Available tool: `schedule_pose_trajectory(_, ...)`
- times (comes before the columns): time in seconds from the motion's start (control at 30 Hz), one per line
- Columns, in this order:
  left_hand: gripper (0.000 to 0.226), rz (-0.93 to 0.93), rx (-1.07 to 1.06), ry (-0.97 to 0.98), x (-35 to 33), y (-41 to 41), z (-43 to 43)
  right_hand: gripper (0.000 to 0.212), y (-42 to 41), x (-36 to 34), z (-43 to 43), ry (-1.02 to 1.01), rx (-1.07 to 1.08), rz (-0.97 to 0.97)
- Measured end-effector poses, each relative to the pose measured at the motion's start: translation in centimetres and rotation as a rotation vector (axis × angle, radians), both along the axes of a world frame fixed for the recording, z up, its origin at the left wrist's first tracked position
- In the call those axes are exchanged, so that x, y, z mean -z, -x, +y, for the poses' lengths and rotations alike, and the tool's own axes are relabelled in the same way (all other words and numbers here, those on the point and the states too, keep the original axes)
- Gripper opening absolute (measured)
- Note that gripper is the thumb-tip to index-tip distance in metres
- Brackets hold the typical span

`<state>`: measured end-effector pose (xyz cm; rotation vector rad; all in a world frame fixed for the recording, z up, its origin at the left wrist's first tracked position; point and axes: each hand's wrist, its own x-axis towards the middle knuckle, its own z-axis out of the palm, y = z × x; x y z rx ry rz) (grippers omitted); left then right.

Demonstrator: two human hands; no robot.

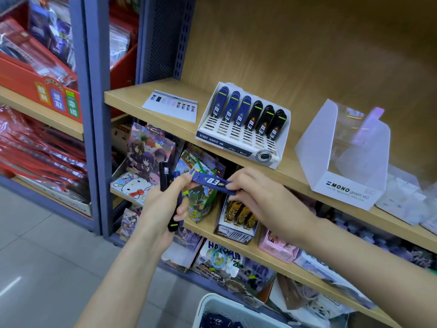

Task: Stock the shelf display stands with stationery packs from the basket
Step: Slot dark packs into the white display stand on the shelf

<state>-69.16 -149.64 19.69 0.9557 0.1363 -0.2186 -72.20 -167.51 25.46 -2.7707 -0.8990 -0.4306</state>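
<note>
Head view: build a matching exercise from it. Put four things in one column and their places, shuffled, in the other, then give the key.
Things
1. blue pack
2. display stand
3. printed sheet
4. basket

Places
A. at the bottom edge of the view, below the arms
B. pinched between the left hand and the right hand
C. lying flat near the left end of the top shelf
D. standing on the top shelf, with rows of blue and black packs in it

Pairs: 1-B, 2-D, 3-C, 4-A
</note>
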Motion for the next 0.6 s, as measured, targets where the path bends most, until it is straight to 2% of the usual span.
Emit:
schedule_pose_trajectory(0.07, 0.014, -0.024, -0.056, -0.112, 0.4, -0.1, 0.1, 0.024, 0.4, 0.6, 0.6, 0.017, 0.054, 0.121)
schedule_pose_trajectory(0.13, 0.011, -0.065, -0.081, -0.194, 0.5, -0.2, 0.1, 0.043, 0.6, 0.8, 1.4, -0.044, 0.121, 0.238)
schedule_pose_trajectory(0.17, 0.01, -0.091, -0.082, -0.21, 0.4, -0.2, 0.1, 0.045, 0.5, 0.8, 1.8, -0.093, 0.163, 0.258)
schedule_pose_trajectory(0.27, 0.011, -0.172, -0.039, -0.24, 0.3, -0.2, 0.1, 0.031, -0.4, 0.4, 3.1, -0.255, 0.262, 0.279)
schedule_pose_trajectory(0.37, 0.016, -0.225, 0.023, -0.228, 0.2, -0.1, 0.6, 0.014, -1.5, -0.5, 3.9, -0.299, 0.266, 0.368)
schedule_pose_trajectory(0.47, 0.02, -0.261, 0.068, -0.212, 0.0, 0.0, 1.2, 0.021, -3.2, -2.2, 3.5, -0.369, 0.312, 0.302)
schedule_pose_trajectory(0.6, 0.035, -0.222, 0.123, -0.284, 0.2, -0.2, 1.5, 0.016, -6.4, -5.6, 2.7, -0.726, 0.376, 0.172)
